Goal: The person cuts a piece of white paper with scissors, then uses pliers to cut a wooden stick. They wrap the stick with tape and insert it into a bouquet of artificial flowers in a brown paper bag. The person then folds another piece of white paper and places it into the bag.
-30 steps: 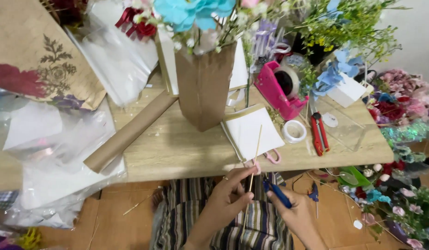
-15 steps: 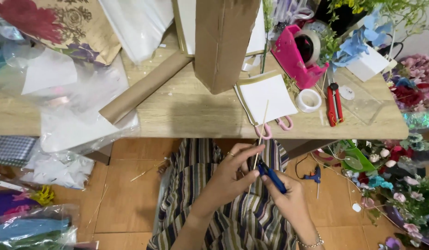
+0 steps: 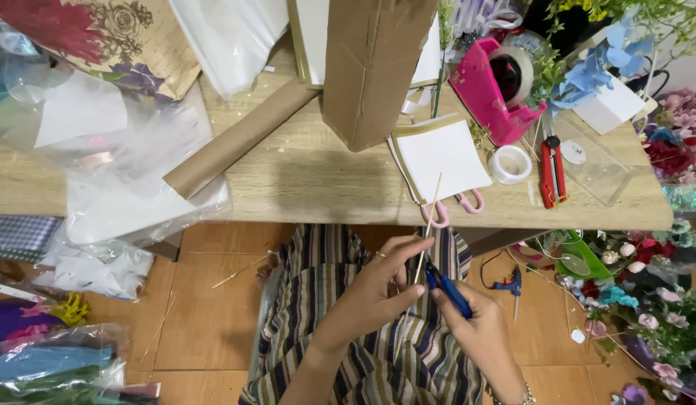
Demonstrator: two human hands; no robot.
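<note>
My left hand [image 3: 381, 285] pinches a thin wooden stick [image 3: 429, 223] that points up toward the table edge. My right hand [image 3: 479, 337] grips a tool with blue handles [image 3: 447, 286], its jaws set against the stick just above my left fingers. Both hands hover over my striped lap, below the front edge of the wooden table [image 3: 303, 187]. On the table straight above them lie white square cards [image 3: 441, 157] and pink-handled scissors [image 3: 453, 208].
A tall cardboard box [image 3: 374, 67], a brown paper roll [image 3: 239, 139], clear plastic sheets [image 3: 130, 172], a pink tape dispenser [image 3: 494, 90], a tape roll [image 3: 510, 163] and red cutters [image 3: 552, 171] crowd the table. Artificial flowers [image 3: 648, 300] pile up at right; a blue glue gun [image 3: 509, 285] lies on the floor.
The view has tipped downward and my hands sit higher in frame. The blue-handled tool stays at the stick; my hands have drawn slightly closer together.
</note>
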